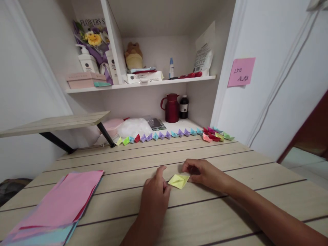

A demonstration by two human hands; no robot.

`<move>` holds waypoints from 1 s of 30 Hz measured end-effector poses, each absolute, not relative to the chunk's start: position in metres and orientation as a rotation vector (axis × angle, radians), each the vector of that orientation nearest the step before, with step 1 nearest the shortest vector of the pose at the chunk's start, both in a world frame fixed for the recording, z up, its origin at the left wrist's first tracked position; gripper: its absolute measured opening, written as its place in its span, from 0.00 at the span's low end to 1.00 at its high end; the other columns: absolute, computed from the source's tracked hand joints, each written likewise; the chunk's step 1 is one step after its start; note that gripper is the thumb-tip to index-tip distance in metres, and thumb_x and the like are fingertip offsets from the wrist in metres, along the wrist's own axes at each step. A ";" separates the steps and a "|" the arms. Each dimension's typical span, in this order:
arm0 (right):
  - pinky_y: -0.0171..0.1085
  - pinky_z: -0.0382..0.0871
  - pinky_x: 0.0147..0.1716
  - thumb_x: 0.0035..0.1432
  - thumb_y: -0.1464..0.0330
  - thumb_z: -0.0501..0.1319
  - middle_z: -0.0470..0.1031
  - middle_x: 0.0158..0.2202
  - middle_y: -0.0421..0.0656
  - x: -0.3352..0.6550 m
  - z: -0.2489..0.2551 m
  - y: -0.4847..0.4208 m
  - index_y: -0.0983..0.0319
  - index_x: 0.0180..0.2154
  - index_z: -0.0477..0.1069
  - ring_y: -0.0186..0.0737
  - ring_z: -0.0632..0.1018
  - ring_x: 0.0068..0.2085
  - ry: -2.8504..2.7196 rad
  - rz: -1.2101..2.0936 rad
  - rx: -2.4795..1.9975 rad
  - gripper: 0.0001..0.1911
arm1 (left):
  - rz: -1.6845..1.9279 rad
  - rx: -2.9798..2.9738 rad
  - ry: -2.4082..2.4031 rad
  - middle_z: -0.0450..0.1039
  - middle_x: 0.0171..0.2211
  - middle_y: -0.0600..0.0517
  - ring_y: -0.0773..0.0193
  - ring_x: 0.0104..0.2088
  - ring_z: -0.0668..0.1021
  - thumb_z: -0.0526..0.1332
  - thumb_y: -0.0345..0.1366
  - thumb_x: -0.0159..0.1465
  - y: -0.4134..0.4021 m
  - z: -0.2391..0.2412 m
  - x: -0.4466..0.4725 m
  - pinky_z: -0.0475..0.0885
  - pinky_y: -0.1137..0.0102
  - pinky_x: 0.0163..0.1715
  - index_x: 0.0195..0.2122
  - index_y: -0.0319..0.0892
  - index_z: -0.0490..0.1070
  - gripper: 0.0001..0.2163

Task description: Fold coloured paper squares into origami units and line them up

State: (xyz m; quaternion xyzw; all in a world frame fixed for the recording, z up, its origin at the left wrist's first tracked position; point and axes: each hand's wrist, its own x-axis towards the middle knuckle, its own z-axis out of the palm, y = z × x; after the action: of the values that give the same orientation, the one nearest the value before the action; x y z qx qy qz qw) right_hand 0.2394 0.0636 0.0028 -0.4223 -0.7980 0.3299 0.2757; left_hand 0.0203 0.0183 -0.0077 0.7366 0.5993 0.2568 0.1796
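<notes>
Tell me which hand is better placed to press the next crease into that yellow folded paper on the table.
Probably the right hand: its fingertips already pinch the yellow folded paper at its right corner. The left hand lies at the paper's left edge, fingers curled, so it looks better suited to steadying it on the wooden table.

Soft, even indoor light, fairly bright. Faint shadows lie under the hands on the desk (230,171). Edges bend and blur slightly.

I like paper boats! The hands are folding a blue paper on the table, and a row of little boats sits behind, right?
Not quite: the paper is yellow, not blue, as the head view shows. Both hands touch it on the table, with the row of boats behind.
</notes>
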 end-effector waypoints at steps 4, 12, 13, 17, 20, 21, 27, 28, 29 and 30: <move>0.33 0.63 0.32 0.47 0.74 0.62 0.70 0.31 0.37 0.241 0.003 0.064 0.59 0.36 0.69 0.36 0.70 0.32 -2.138 0.914 -1.131 0.11 | 0.744 2.055 1.739 0.71 0.29 0.57 0.63 0.32 0.73 0.55 0.27 0.57 0.021 -0.010 0.017 0.62 0.70 0.36 0.56 0.46 0.59 0.24; 0.36 0.68 0.36 0.49 0.74 0.62 0.71 0.36 0.40 0.242 0.007 0.063 0.59 0.37 0.71 0.37 0.73 0.35 -2.158 0.968 -0.996 0.11 | 0.741 2.099 1.712 0.71 0.28 0.57 0.64 0.31 0.73 0.55 0.28 0.57 0.022 -0.011 0.017 0.62 0.69 0.36 0.51 0.45 0.65 0.19; 0.36 0.68 0.36 0.49 0.74 0.62 0.70 0.37 0.40 0.243 0.007 0.063 0.60 0.36 0.71 0.36 0.73 0.35 -2.165 0.959 -1.001 0.10 | 0.738 2.103 1.713 0.71 0.28 0.56 0.63 0.31 0.73 0.55 0.28 0.58 0.022 -0.011 0.017 0.62 0.69 0.36 0.50 0.44 0.66 0.18; 0.34 0.67 0.34 0.49 0.72 0.63 0.72 0.34 0.40 0.245 0.005 0.067 0.61 0.33 0.72 0.36 0.72 0.33 -2.179 0.946 -1.057 0.06 | 0.729 2.102 1.720 0.71 0.27 0.56 0.63 0.31 0.72 0.56 0.29 0.58 0.021 -0.010 0.018 0.62 0.69 0.37 0.48 0.45 0.68 0.16; 0.33 0.65 0.31 0.49 0.70 0.64 0.73 0.29 0.39 0.245 0.002 0.069 0.62 0.30 0.73 0.35 0.72 0.31 -2.171 0.946 -1.120 0.03 | 0.731 2.104 1.718 0.70 0.26 0.56 0.64 0.30 0.72 0.56 0.29 0.58 0.022 -0.011 0.018 0.62 0.69 0.39 0.45 0.45 0.70 0.14; 0.32 0.65 0.30 0.49 0.69 0.64 0.74 0.28 0.39 0.245 0.001 0.069 0.62 0.29 0.73 0.35 0.72 0.30 -2.158 0.937 -1.139 0.03 | 0.733 2.105 1.715 0.70 0.26 0.56 0.64 0.30 0.72 0.56 0.29 0.58 0.023 -0.012 0.017 0.62 0.69 0.39 0.44 0.44 0.70 0.13; 0.33 0.66 0.31 0.50 0.67 0.63 0.77 0.29 0.41 0.237 -0.001 0.068 0.62 0.27 0.74 0.38 0.75 0.31 -1.961 0.765 -1.223 0.04 | 0.766 2.071 1.701 0.68 0.23 0.56 0.64 0.26 0.70 0.55 0.30 0.59 0.031 -0.020 0.014 0.61 0.70 0.33 0.42 0.41 0.71 0.11; 0.33 0.66 0.31 0.50 0.67 0.62 0.77 0.28 0.40 0.237 -0.002 0.071 0.62 0.27 0.74 0.37 0.75 0.31 -1.917 0.693 -1.257 0.05 | 0.783 2.053 1.694 0.68 0.23 0.56 0.64 0.25 0.70 0.54 0.30 0.59 0.033 -0.021 0.013 0.61 0.70 0.32 0.41 0.41 0.71 0.11; 0.32 0.66 0.31 0.51 0.67 0.62 0.77 0.28 0.40 0.239 -0.003 0.076 0.62 0.27 0.74 0.37 0.75 0.31 -1.890 0.639 -1.286 0.05 | 0.801 2.038 1.683 0.68 0.22 0.56 0.64 0.25 0.70 0.54 0.31 0.60 0.034 -0.022 0.013 0.60 0.71 0.30 0.40 0.41 0.72 0.10; 0.32 0.66 0.30 0.51 0.66 0.61 0.77 0.28 0.40 0.242 -0.003 0.082 0.62 0.27 0.74 0.37 0.75 0.30 -1.867 0.594 -1.313 0.06 | 0.826 2.025 1.672 0.68 0.22 0.56 0.64 0.24 0.70 0.54 0.32 0.60 0.035 -0.022 0.012 0.60 0.71 0.29 0.39 0.41 0.72 0.10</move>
State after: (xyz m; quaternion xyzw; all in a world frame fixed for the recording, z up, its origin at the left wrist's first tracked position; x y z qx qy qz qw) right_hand 0.2417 0.0817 -0.0034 -0.5148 -0.7315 0.2329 0.3817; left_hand 0.0119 0.0351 -0.0222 0.7216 0.5960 0.2945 0.1931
